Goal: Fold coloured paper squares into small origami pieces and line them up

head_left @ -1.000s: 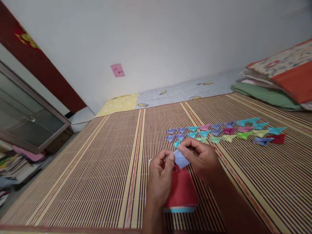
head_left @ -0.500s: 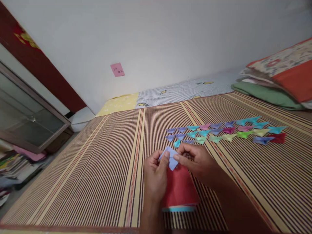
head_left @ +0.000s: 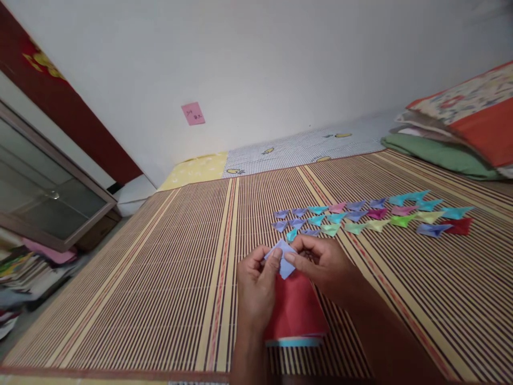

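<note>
A small folded sheet of lavender origami paper (head_left: 286, 267), diamond-shaped from here, is pinched between both hands. My left hand (head_left: 256, 283) grips its left side, thumb across the front. On the right edge, my right hand (head_left: 326, 264) presses with thumb and fingers; some of those fingertips are hidden behind the paper. Beneath the hands lies a stack of coloured paper with a red sheet (head_left: 298, 313) on top and a light blue edge showing below. Just beyond are rows of small folded paper pieces (head_left: 377, 214) in blue, purple, pink, green, yellow and red.
A striped bamboo mat (head_left: 160, 283) spreads under everything. Folded bedding (head_left: 449, 158) is piled at the right, against the wall. A glass-doored cabinet (head_left: 52, 187) and a stack of books (head_left: 28, 275) stand at the left. A pink note (head_left: 193, 113) is on the wall.
The lavender paper has shifted slightly to the right and turned a little in my fingers. Both hands keep their hold, almost in the same place.
</note>
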`<state>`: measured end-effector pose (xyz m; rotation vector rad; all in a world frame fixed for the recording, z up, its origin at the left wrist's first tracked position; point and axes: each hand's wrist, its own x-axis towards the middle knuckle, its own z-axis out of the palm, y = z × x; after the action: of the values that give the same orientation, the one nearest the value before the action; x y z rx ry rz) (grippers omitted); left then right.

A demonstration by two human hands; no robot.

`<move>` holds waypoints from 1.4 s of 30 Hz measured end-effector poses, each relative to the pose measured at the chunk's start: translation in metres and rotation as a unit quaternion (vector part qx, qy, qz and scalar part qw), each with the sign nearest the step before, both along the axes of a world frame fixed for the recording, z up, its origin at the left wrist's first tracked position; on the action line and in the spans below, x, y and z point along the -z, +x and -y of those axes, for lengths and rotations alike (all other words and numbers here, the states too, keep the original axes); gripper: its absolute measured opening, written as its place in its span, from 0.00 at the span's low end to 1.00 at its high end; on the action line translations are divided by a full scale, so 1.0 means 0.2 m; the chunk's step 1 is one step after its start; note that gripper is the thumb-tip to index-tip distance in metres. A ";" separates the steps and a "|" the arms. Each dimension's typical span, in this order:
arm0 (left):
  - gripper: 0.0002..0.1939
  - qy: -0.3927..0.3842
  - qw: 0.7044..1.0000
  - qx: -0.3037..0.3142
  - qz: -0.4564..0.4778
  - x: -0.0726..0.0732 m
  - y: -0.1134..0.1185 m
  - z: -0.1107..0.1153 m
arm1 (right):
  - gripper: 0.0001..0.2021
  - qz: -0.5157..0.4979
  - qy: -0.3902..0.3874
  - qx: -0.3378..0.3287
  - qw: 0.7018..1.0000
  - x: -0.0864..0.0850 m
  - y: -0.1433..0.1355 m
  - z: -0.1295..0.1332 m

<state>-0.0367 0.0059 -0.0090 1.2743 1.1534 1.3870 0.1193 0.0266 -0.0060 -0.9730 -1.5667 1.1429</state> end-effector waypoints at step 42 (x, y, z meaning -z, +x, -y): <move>0.08 -0.050 0.972 0.069 0.221 -0.02 0.06 0.00 | 0.05 -0.184 -0.011 0.018 0.983 0.10 -0.04 -0.07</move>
<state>-0.0255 0.0066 -0.0048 0.8951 0.8013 1.3993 0.1113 0.0408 -0.0251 -0.7494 -1.2361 1.2363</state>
